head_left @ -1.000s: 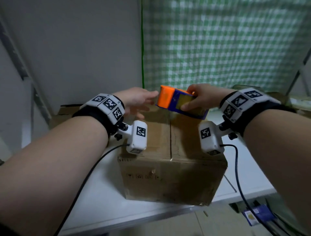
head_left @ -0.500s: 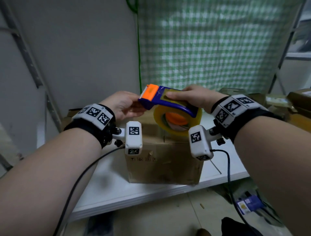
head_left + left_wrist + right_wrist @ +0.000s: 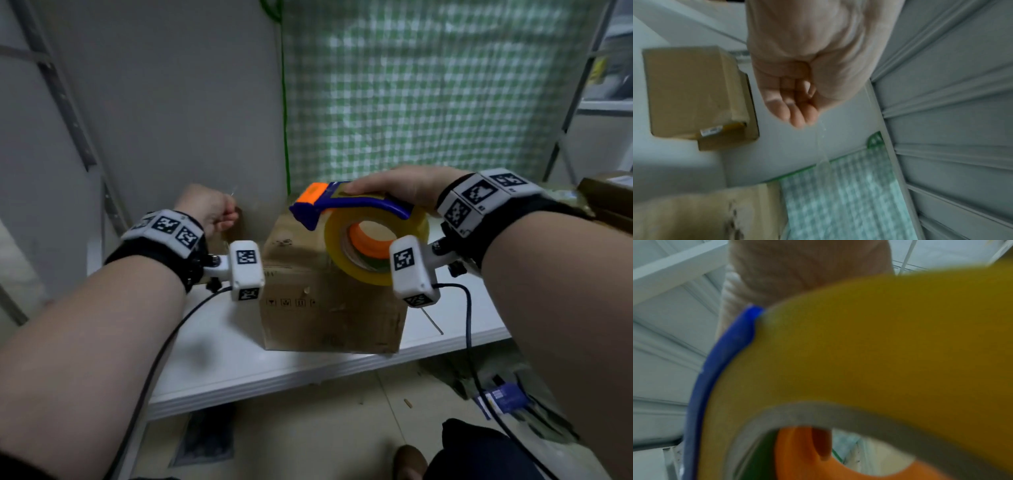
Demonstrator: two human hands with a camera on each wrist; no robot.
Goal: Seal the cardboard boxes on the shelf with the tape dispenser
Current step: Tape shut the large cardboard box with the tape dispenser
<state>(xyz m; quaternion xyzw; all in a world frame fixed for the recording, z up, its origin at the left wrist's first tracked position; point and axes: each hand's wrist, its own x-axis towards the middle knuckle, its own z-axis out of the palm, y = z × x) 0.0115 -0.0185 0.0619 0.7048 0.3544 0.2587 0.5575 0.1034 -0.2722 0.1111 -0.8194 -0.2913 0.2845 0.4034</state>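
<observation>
White shelving against a grey wall and a green-checked sheet forms the setting, with the white shelf board [image 3: 239, 353] nearest. On that board stands a brown cardboard box [image 3: 329, 308], flaps folded down; it looks stiff but light and likely to slide under a push, so a steadying palm on its top would suit. Just above the box the right hand [image 3: 397, 186] wraps over the blue-and-orange plastic tape dispenser [image 3: 346, 205], fingers curled along its blue frame, the wide yellowish roll [image 3: 373, 274] hanging beneath. That frame seems the sound place to grip; the roll looks hefty and the toothed orange end should be kept clear of fingers. Farther left, the left hand [image 3: 797, 91] is curled, fingertips apparently pinching a thin clear tape strip [image 3: 823, 154], limp, sticky and prone to folding on itself. Beyond lie smaller brown cartons [image 3: 694, 97].
</observation>
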